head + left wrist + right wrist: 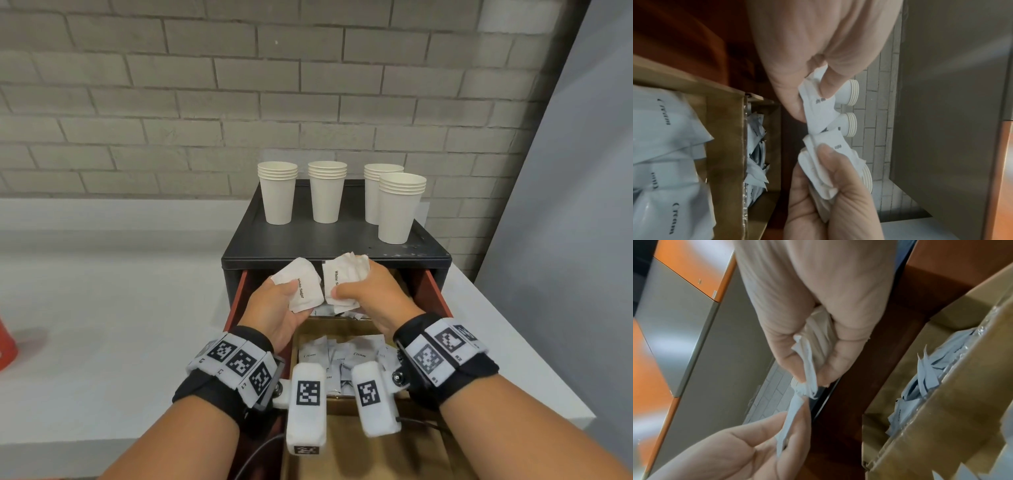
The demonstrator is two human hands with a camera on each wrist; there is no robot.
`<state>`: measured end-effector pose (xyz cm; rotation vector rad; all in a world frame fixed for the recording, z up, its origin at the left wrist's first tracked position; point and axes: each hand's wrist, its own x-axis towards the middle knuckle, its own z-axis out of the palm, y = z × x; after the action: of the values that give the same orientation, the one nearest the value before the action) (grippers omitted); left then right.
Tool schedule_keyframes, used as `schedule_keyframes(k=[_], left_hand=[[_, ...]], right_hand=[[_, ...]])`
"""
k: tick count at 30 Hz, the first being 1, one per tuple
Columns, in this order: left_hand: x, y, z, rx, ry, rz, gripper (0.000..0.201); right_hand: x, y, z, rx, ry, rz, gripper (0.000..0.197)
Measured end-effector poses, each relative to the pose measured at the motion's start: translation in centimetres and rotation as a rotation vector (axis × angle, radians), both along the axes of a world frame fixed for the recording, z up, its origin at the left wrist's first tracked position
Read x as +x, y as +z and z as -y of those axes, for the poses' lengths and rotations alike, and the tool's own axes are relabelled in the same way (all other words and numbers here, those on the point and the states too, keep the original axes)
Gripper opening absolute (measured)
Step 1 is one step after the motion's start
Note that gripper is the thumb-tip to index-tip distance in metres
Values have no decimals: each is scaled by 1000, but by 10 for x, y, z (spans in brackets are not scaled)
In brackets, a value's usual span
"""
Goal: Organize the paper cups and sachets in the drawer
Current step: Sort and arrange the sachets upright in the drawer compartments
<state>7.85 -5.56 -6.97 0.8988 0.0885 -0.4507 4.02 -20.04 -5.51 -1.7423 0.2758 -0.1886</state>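
Observation:
Both hands hover side by side over the open drawer (433, 286). My left hand (286, 291) pinches a small bundle of white sugar sachets (306, 291), thumb on top; the left wrist view shows the same sachets (819, 112). My right hand (347, 291) grips a thicker bunch of white sugar sachets (342, 274), seen bunched in its fist (816, 337) from the right wrist. The two bundles almost touch. Several stacks of white paper cups (327, 193) stand on the black cabinet top (318, 240).
Cardboard dividers (339, 323) split the drawer. The near compartment holds cream sachets (356, 354); more sachets (756, 146) lie loose in the one behind. A white counter (102, 291) spreads to the left, with a red object (5, 346) at its edge. A brick wall stands behind.

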Motion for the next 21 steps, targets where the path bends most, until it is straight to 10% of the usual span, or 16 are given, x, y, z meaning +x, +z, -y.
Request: schedule_keyframes(k=[21], left_hand=[[-13,5,5,43,-190,205,40]], right_hand=[[-11,5,-14,261,212,-40,39]])
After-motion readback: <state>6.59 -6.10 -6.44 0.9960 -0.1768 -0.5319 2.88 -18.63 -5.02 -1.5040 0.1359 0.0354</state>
